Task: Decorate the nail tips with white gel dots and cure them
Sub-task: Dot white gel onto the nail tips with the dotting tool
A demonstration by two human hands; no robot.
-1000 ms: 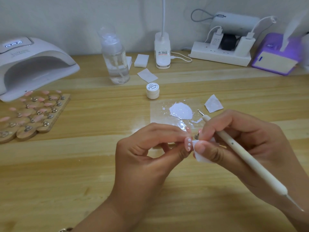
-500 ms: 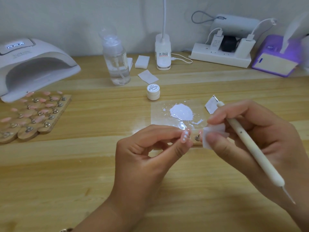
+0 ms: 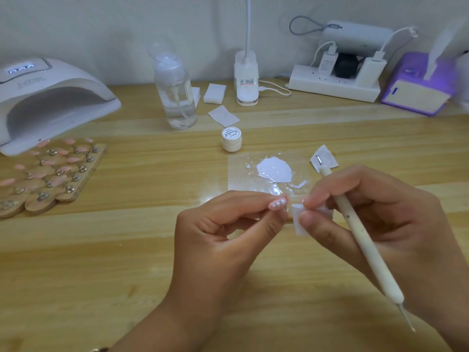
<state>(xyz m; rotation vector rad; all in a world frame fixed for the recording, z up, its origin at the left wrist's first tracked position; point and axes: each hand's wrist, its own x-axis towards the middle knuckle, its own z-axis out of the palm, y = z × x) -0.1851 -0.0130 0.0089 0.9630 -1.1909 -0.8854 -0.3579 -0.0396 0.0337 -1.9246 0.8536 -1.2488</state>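
My left hand (image 3: 223,240) pinches a pink nail tip (image 3: 354,205) between thumb and forefinger; white dots show on it. My right hand (image 3: 380,224) holds a white dotting pen (image 3: 360,235) along the palm, its metal end pointing away, and pinches a small white wipe (image 3: 299,219) right beside the tip. A clear palette sheet (image 3: 241,179) with a puddle of white gel (image 3: 274,171) lies just beyond my hands. The small white gel pot (image 3: 231,139) stands behind it. The white curing lamp (image 3: 45,102) sits at the far left.
A wooden board of pink nail tips on stands (image 3: 48,174) lies left. A clear pump bottle (image 3: 175,92), white pads (image 3: 215,93), a desk lamp base (image 3: 246,80), a power strip (image 3: 335,85) and a purple device (image 3: 418,85) line the back. A folded wipe (image 3: 327,161) lies by the palette.
My right hand has drawn back slightly from the nail tip with the wipe, and the pen has swung more upright. My left hand has turned the tip so its dots face up.
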